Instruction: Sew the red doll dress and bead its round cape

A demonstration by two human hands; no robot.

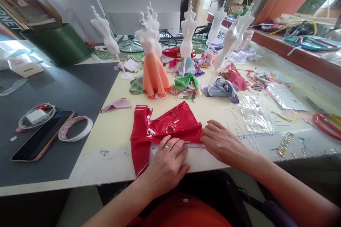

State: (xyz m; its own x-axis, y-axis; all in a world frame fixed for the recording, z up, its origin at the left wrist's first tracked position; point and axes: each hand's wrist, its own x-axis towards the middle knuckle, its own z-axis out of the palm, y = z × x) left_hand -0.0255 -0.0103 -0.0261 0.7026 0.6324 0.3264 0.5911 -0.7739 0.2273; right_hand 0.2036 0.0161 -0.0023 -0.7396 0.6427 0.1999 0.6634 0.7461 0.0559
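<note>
And we're on the left hand (166, 166), lying flat with fingers spread, pressing on a red patterned cloth (165, 127), no pinch. The right hand (221, 143) bears on its folded edge, fingers open too. That cloth sits folded near the front of the worktop (112, 131), beaded trim (141, 170) down one side. Further out, one white dress form (146, 40) already wears an orange skirt (154, 76), while another white dress form (188, 39) stands bare beside fabric scraps (186, 85).

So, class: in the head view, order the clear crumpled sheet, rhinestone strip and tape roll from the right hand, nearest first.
From the right hand:
1. Clear crumpled sheet, ahead on the table.
2. Rhinestone strip, farther right.
3. Tape roll, far left.
</note>
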